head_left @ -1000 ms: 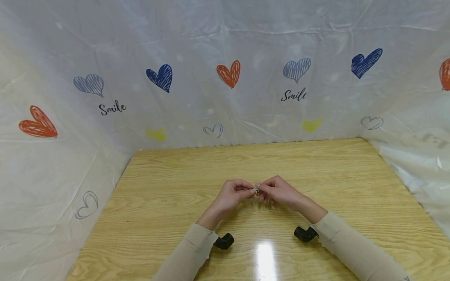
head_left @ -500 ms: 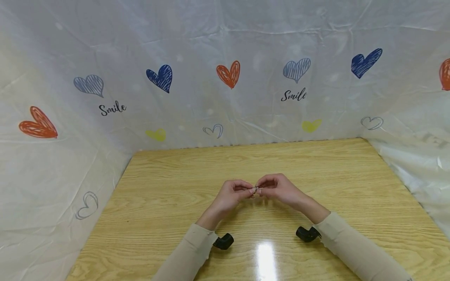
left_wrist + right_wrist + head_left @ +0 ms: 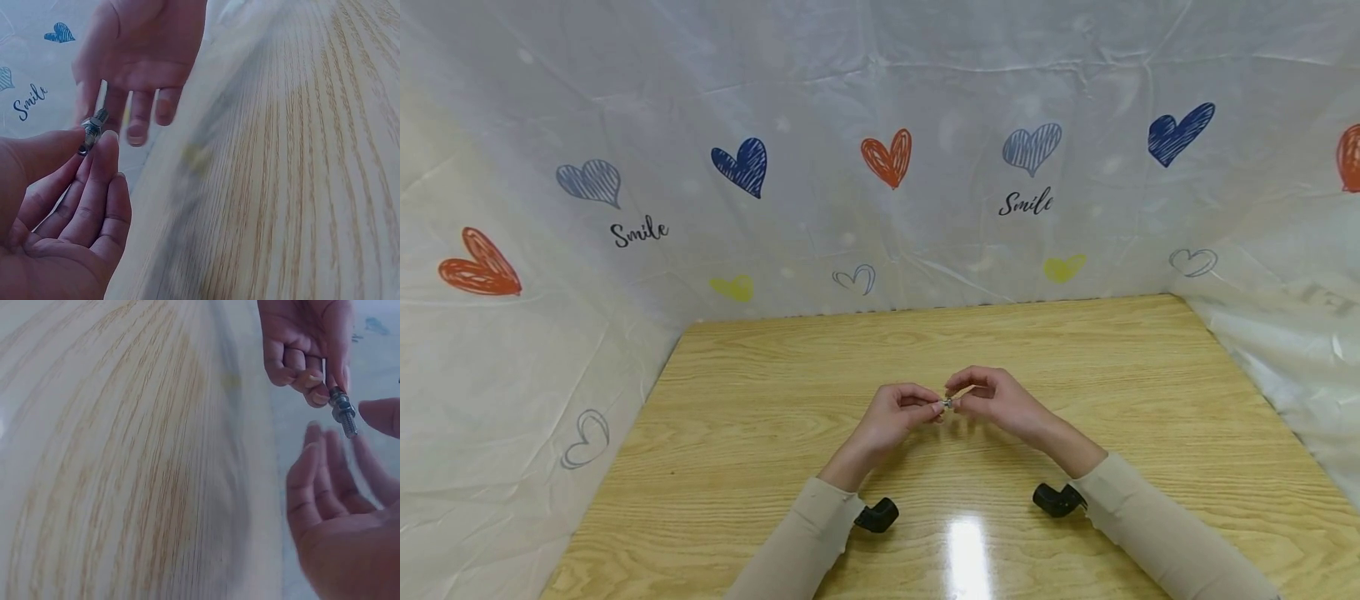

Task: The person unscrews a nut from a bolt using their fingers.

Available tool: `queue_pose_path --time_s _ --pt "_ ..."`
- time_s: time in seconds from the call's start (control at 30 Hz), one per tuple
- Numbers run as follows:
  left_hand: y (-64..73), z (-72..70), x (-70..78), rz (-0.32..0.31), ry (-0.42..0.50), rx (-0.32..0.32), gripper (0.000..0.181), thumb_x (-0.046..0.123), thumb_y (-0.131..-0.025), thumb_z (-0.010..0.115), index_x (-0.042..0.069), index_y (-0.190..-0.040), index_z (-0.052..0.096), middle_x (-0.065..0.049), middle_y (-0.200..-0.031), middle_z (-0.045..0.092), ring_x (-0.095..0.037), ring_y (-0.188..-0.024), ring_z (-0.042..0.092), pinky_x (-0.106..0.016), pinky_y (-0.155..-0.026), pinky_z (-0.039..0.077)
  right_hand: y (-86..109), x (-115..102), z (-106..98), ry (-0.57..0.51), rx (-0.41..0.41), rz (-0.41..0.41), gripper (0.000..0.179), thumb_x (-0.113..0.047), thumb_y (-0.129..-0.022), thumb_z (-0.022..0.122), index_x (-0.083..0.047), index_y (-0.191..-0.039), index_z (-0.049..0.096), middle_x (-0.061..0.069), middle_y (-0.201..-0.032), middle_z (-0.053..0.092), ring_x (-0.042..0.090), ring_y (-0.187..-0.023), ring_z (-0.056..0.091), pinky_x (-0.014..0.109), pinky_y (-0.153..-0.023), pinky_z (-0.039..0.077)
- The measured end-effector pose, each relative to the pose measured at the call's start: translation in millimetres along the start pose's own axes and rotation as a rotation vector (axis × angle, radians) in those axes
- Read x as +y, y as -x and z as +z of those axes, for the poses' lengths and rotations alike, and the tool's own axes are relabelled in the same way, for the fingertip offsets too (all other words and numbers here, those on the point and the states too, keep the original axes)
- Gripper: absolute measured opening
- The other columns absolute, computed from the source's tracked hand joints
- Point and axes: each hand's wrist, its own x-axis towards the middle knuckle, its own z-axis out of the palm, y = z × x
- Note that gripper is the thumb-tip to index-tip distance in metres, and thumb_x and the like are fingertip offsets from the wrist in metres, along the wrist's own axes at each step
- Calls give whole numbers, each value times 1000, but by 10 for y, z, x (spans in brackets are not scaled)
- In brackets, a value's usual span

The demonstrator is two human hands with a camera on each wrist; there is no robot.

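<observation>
Since earlier frames, right hand (image 3: 1006,404) shifted slightly toward far edge, thumb and fingers drawn apart. Right grip now spread about free threaded end of small metal bolt (image 3: 344,412); whether skin touches it, unclear. Bolt between both hands, above tabletop (image 3: 760,392). Left hand (image 3: 891,419): grip pinching bolt's other end, fingertips hiding that end. Black elbow-shaped piece (image 3: 878,515) beside left sleeve (image 3: 801,542); similar piece (image 3: 1057,500) beside right sleeve (image 3: 1172,525). White sheet (image 3: 951,75), printed hearts and "Smile", behind tabletop and along sides.
</observation>
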Motion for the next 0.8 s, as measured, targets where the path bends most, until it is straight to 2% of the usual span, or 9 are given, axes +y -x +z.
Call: queue_pose_path --time_s 0.1,0.2,0.33,0.43,0.57,0.7,0.8 --pt "8 0 5 -4 0 1 18 7 -99 68 -6 -112 70 -26 -112 71 -39 -102 71 -48 -93 59 -7 9 7 49 -7 53 39 -26 -107 58 4 -131 61 21 -121 66 38 -103 67 44 -79 59" --pt "11 3 1 -5 -5 2 19 8 -100 68 -6 -112 70 -22 -110 72 -38 -102 71 -48 -93 59 -2 13 26 90 -30 79 42 -33 -109 53 6 -117 68 25 -105 70 39 -88 66 37 -64 56" --pt "14 13 5 -3 -12 7 19 9 -100 68 -5 -112 71 -17 -108 74 -32 -99 72 -48 -93 59 10 8 58 84 -49 87 48 -34 -110 50 9 -102 70 30 -93 68 38 -76 64 32 -55 52" --pt "13 16 7 1 -15 7 19 8 -100 68 -6 -112 71 -15 -106 74 -28 -96 73 -48 -93 59 3 9 69 77 -47 84 47 -32 -110 51 10 -99 70 30 -91 67 40 -73 63 31 -53 50" --pt "5 16 -3 -1 -12 8 18 8 -100 68 -6 -112 71 -16 -106 74 -32 -98 72 -49 -93 59 -2 11 58 80 -54 65 45 -29 -110 52 11 -98 68 29 -90 67 42 -73 62 33 -53 50" --pt "1 18 -7 -9 -8 12 18 8 -99 69 -6 -111 71 -18 -108 74 -38 -101 71 -49 -93 59 4 8 30 74 -67 44 36 -26 -109 55 7 -106 69 28 -93 66 40 -76 62 36 -58 54" --pt "-4 19 -9 -13 -3 15 18 7 -99 69 -6 -111 70 -18 -107 74 -38 -101 71 -49 -93 58 2 12 7 51 -68 34 27 -22 -106 59 1 -114 69 29 -99 68 38 -81 62 37 -63 55"
